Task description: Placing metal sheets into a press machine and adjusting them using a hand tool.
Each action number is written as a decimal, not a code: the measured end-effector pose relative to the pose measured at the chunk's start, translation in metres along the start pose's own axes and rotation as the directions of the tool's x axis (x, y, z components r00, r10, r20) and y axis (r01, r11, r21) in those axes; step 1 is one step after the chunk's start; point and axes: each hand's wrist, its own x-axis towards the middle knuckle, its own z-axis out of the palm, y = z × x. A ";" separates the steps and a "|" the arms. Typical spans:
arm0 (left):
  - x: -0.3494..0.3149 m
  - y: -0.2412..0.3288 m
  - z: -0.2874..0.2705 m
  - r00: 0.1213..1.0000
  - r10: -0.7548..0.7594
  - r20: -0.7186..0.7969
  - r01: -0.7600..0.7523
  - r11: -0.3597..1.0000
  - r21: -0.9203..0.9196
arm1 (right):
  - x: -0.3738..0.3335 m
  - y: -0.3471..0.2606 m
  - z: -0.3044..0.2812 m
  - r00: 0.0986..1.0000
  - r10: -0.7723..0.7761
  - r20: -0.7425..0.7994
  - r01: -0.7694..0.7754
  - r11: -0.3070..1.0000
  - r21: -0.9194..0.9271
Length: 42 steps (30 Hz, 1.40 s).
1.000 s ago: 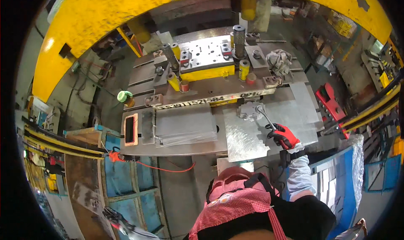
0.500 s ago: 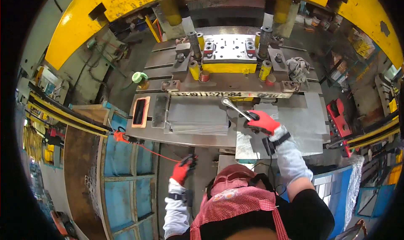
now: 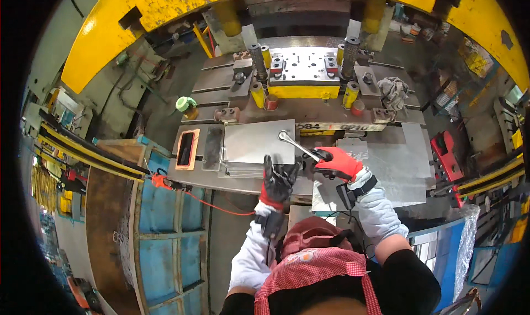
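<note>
A thin grey metal sheet [image 3: 248,141] is raised at its far side above a stack of similar sheets [image 3: 234,170] on the press table. My right hand [image 3: 338,163], in a red and black glove, is closed around a silver rod-shaped hand tool [image 3: 301,145]. The tool's round head rests on the raised sheet's right part; how it grips there cannot be made out. My left hand [image 3: 277,181], gloved likewise, is at the sheet's near edge with fingers apart. Whether its fingertips touch the edge is unclear.
Beyond the table's front stands a die block [image 3: 303,91] with guide posts and yellow cylinders. Flat sheets [image 3: 386,163] lie on the right. A phone-like dark object [image 3: 186,149] lies at the left, near a green-topped bottle [image 3: 186,103]. A grey rag [image 3: 393,91] sits at right.
The top sheet has come up off the stack at its far side, with the tool head on it. My left hand has moved up and right from below the table to the sheet's near edge.
</note>
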 end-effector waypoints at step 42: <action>0.130 0.051 0.066 0.959 -0.280 -0.038 0.235 0.716 0.658 | -0.034 -0.026 0.002 0.944 0.130 -0.302 0.045 0.860 0.508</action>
